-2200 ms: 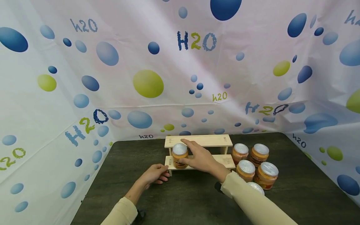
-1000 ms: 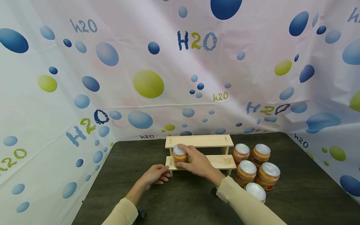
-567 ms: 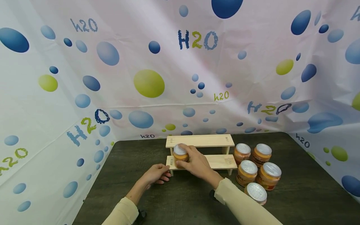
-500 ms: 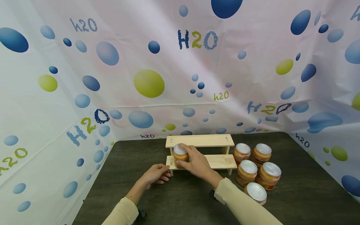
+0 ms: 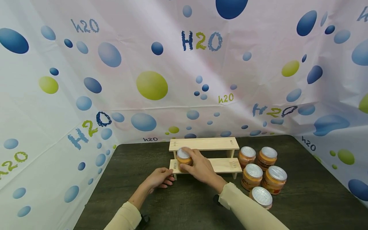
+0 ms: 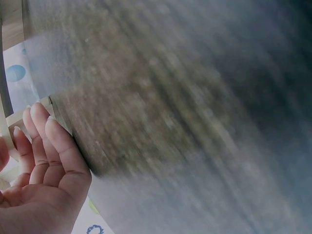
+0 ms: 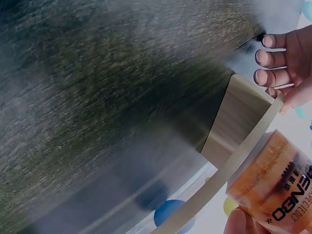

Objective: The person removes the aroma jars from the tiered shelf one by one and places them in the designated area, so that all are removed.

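Note:
A small two-tier wooden shelf (image 5: 225, 165) stands at the back of the table. On the left end of its lower board sits an upright jar (image 5: 184, 155) with a ridged silvery lid and orange contents. My right hand (image 5: 201, 166) grips this jar from the right, thumb in front and fingers around the far side. In the right wrist view the jar's orange label (image 7: 273, 180) with dark lettering shows, its base on the board. My left hand (image 5: 159, 179) pinches the lower board's left end, its other fingers loosely bent below, as the left wrist view of the hand (image 6: 48, 190) shows.
Right of the shelf, several like jars (image 5: 276, 179) stand grouped on the dark wood-grain table (image 5: 129, 166). The nearest jar (image 5: 261, 196) is close to my right sleeve. A white sheet (image 5: 178, 118) with bubble prints hangs behind and along both sides.
My right hand has closed around the jar on the lower board, after its fingers were spread beside it. The left hand stays at the board's end. Very little differs over the last half second.

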Demonstrator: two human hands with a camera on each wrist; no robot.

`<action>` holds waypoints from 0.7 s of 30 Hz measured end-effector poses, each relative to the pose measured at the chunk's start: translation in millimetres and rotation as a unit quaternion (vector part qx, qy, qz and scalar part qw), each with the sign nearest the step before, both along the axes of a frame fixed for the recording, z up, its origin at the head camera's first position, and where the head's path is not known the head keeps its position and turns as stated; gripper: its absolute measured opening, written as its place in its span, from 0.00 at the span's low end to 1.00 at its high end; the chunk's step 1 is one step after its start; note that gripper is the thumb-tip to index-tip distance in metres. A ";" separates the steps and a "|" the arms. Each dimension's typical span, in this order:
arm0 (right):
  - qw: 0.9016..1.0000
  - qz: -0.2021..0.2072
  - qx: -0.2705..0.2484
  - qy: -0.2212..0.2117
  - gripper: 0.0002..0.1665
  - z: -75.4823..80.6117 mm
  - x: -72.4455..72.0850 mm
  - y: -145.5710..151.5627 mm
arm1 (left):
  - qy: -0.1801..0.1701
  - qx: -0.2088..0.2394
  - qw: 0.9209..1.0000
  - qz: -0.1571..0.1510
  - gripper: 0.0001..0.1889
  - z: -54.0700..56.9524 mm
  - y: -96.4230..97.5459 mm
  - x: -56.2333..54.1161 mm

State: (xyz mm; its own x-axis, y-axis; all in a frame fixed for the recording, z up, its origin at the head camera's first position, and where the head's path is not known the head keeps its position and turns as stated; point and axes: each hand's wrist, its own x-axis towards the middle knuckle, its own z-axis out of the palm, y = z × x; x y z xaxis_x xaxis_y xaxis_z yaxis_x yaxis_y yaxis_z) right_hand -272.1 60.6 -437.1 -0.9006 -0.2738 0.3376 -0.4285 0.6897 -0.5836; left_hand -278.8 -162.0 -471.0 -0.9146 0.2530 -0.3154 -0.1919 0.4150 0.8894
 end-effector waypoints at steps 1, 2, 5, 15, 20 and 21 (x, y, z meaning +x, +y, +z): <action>1.000 0.000 0.001 0.000 0.38 -0.4 -0.1 -0.1 | 0.000 -0.001 1.000 0.000 0.21 0.1 0.0 0.2; 1.000 -0.001 0.001 0.001 0.38 -0.3 0.1 -0.3 | 0.000 -0.001 1.000 0.001 0.21 0.1 0.0 0.3; 1.000 -0.001 0.003 0.005 0.37 0.0 0.7 0.0 | 0.000 -0.001 1.000 0.002 0.21 0.0 -0.2 0.3; 1.000 -0.005 0.010 0.017 0.37 2.7 2.9 4.0 | 0.006 -0.007 1.000 0.000 0.21 -1.0 -0.1 -0.1; 1.000 0.001 0.012 0.021 0.37 7.1 5.4 4.8 | 0.008 -0.007 1.000 0.000 0.21 -1.2 0.1 0.0; 1.000 0.002 0.012 0.023 0.37 8.1 6.1 5.0 | 0.007 -0.007 1.000 0.000 0.21 -1.3 0.1 0.0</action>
